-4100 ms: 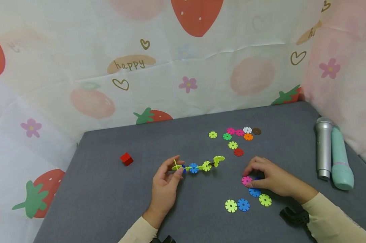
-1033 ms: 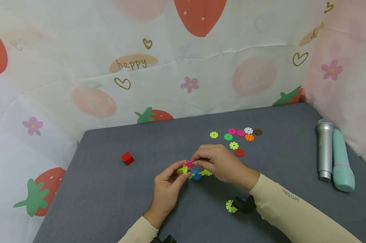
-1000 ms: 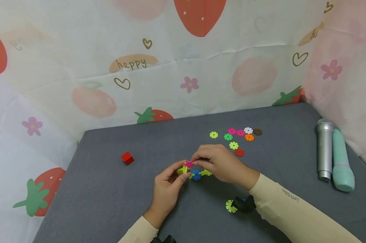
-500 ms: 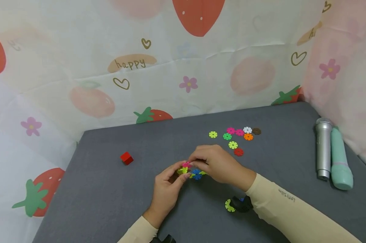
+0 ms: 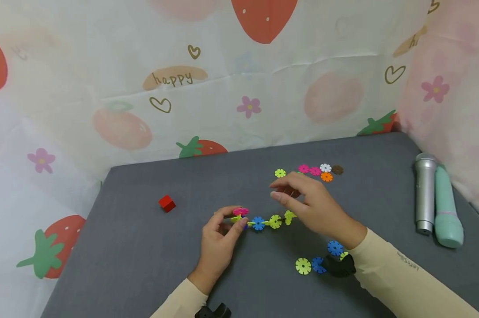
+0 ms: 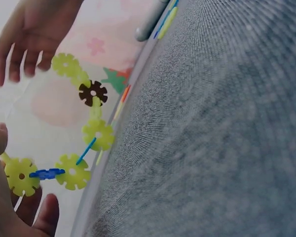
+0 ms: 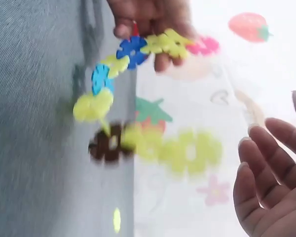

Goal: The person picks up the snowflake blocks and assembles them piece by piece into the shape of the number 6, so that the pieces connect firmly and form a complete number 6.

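Observation:
My left hand (image 5: 217,243) pinches one end of a chain of notched snowflake discs (image 5: 258,223), held up over the table. Yellow-green, blue and brown discs are slotted together edge to edge, and a pink disc (image 5: 241,212) sits at the held end, above the fingertips. In the right wrist view the pink disc (image 7: 204,45) joins a yellow-green one. The chain's far end, past the brown disc (image 6: 92,93), hangs free. Apart from the chain, my right hand (image 5: 317,205) holds nothing; its fingers are loosely bent, and it hides part of the far discs.
Loose discs lie nearer me, including a yellow-green one (image 5: 303,266) and a blue one (image 5: 335,247); the black wrist camera (image 5: 339,266) covers some. Farther back are pink, white (image 5: 325,168), brown and orange discs. A red cube (image 5: 167,203) lies left, two microphones (image 5: 424,194) right.
The right hand brought the pink disc from the near right group to the chain's held end, then let go and drew back to the right. The left hand keeps its hold.

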The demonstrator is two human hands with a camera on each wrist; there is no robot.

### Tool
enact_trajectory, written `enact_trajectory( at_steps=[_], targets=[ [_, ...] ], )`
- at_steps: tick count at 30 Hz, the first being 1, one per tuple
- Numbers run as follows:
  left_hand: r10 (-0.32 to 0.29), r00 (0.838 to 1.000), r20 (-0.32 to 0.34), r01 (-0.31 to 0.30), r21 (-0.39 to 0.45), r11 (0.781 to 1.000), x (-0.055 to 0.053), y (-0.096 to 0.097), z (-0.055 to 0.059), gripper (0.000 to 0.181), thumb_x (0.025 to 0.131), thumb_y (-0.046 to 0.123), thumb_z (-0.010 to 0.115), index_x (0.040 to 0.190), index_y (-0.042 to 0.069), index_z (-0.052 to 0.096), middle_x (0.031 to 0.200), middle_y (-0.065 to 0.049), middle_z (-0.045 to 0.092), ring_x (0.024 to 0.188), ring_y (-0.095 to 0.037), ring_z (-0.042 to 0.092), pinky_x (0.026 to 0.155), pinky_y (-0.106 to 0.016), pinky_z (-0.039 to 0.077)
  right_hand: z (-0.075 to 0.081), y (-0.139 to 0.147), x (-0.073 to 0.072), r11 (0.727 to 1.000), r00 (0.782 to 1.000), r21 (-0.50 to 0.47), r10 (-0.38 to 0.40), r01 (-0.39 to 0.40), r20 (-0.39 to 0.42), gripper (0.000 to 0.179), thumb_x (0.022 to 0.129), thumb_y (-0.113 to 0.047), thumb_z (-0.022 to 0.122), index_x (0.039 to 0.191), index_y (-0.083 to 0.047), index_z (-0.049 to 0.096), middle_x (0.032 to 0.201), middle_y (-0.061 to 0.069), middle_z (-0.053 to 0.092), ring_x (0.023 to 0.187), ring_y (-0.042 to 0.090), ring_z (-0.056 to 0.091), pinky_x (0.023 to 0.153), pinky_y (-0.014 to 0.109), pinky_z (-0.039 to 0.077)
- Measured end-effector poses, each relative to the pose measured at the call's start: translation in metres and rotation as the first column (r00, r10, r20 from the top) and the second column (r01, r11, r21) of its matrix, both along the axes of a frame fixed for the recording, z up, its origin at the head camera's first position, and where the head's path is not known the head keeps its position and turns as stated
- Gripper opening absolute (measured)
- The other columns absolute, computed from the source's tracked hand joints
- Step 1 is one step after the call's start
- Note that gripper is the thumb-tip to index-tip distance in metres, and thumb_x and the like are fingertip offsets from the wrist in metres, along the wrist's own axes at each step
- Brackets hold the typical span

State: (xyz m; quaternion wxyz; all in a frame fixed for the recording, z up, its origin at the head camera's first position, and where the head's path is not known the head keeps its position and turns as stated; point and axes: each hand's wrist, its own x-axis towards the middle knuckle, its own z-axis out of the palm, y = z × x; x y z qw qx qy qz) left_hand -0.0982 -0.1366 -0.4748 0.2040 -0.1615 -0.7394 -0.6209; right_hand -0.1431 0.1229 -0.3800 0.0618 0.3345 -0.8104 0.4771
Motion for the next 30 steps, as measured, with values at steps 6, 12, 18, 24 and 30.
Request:
enact_trajectory(
  at_steps=[6,12,18,24,30],
  targets=[
    [-0.033,0.999,0.017,0.032,0.034,0.999,0.000,-0.001,0.000,0.034,0.101,-0.002,0.076,0.134,0.007,0.073,0.123,-0.006,0.073,0.106,-0.027,0.067,0.081,-0.026,0.058,-0.013,0.039,0.003,0.996,0.990,-0.052,-0.068,0.075,0.124,0.020,0.112,-0.014,0.065,0.131,-0.011,0.073,0.118,-0.003,0.071,0.099,0.020,0.068,0.081,0.036,0.057],
    [-0.070,0.998,0.000,0.070,0.103,0.992,-0.001,0.000,-0.002,0.030,0.099,-0.008,0.076,0.127,0.002,0.072,0.123,-0.016,0.071,0.108,-0.029,0.066,0.080,-0.028,0.061,-0.037,0.073,0.006,0.995,0.966,-0.045,-0.079,0.092,0.247,0.021,0.114,-0.016,0.062,0.130,-0.008,0.072,0.123,0.007,0.072,0.104,0.030,0.068,0.086,0.034,0.058],
    [-0.111,0.994,0.006,0.108,0.173,0.979,-0.001,0.000,-0.002,0.034,0.099,-0.012,0.073,0.132,-0.003,0.067,0.124,-0.029,0.066,0.100,-0.031,0.068,0.078,-0.037,0.064,-0.060,0.109,0.010,0.996,0.941,0.043,-0.088,0.078,0.326,0.028,0.113,-0.019,0.064,0.135,-0.003,0.069,0.127,0.010,0.071,0.110,0.025,0.068,0.089,0.029,0.056],
    [-0.114,0.993,0.017,0.109,0.182,0.977,-0.002,0.001,-0.002,0.026,0.104,-0.010,0.068,0.128,-0.004,0.068,0.115,-0.039,0.063,0.097,-0.040,0.070,0.075,-0.034,0.064,-0.072,0.142,0.010,0.990,0.928,0.124,0.015,-0.065,0.372,0.034,0.103,-0.012,0.078,0.136,-0.005,0.069,0.125,0.006,0.068,0.106,0.018,0.064,0.087,0.029,0.055],
    [-0.087,0.996,0.029,0.082,0.150,0.985,-0.001,0.001,-0.002,0.019,0.110,-0.002,0.061,0.127,0.000,0.071,0.110,-0.033,0.069,0.091,-0.040,0.070,0.073,-0.033,0.064,-0.073,0.152,0.008,0.965,0.934,0.199,0.094,-0.171,0.345,0.030,0.098,-0.013,0.085,0.127,-0.011,0.074,0.119,0.002,0.065,0.102,0.016,0.060,0.086,0.027,0.053]
  ],
)
